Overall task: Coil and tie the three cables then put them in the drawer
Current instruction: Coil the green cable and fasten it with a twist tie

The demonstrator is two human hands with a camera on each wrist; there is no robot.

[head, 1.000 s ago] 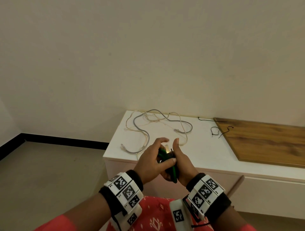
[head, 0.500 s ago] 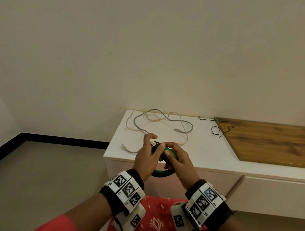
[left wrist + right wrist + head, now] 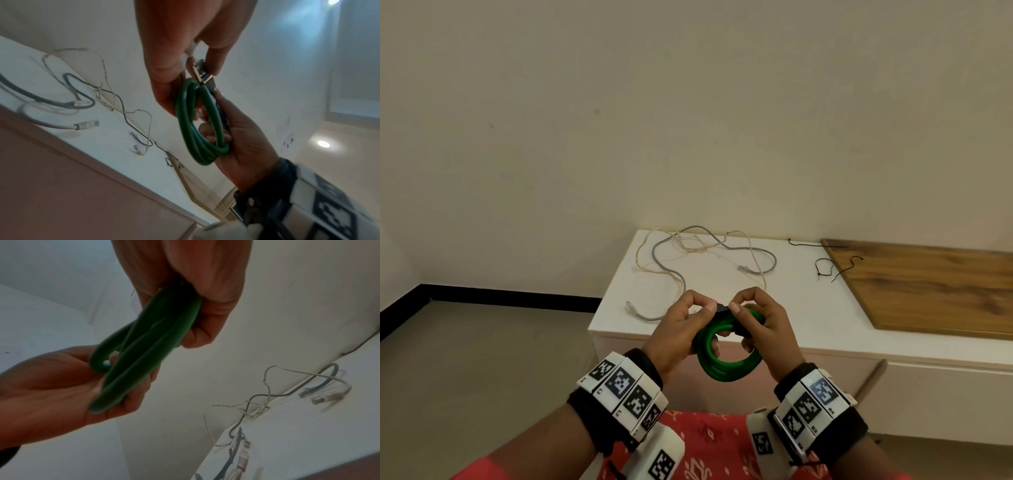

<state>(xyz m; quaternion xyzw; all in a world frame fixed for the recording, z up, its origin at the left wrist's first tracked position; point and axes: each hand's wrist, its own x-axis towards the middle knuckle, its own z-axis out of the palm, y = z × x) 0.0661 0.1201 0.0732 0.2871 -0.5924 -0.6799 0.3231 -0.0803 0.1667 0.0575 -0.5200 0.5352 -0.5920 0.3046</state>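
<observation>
A green cable (image 3: 726,368), coiled into a small loop, hangs in the air in front of the white cabinet (image 3: 722,284). My left hand (image 3: 705,305) pinches its dark plug end (image 3: 202,73) at the top of the coil. My right hand (image 3: 738,305) grips the coil's right side, its fingers through the loop (image 3: 205,123). In the right wrist view the green coil (image 3: 144,345) runs between both hands. A grey cable (image 3: 671,274) and a beige cable (image 3: 751,250) lie loose and tangled on the cabinet top. Thin black ties (image 3: 823,269) lie to their right.
A wooden board (image 3: 928,284) covers the right part of the cabinet top. Below it a drawer front (image 3: 945,394) stands slightly ajar, a wooden edge (image 3: 873,377) showing. A wall stands close behind the cabinet, and grey floor (image 3: 482,359) lies to the left.
The green coil has turned so that its loop faces the head camera. Both hands shifted their hold, and thumbs and forefingers now meet at the plug on top.
</observation>
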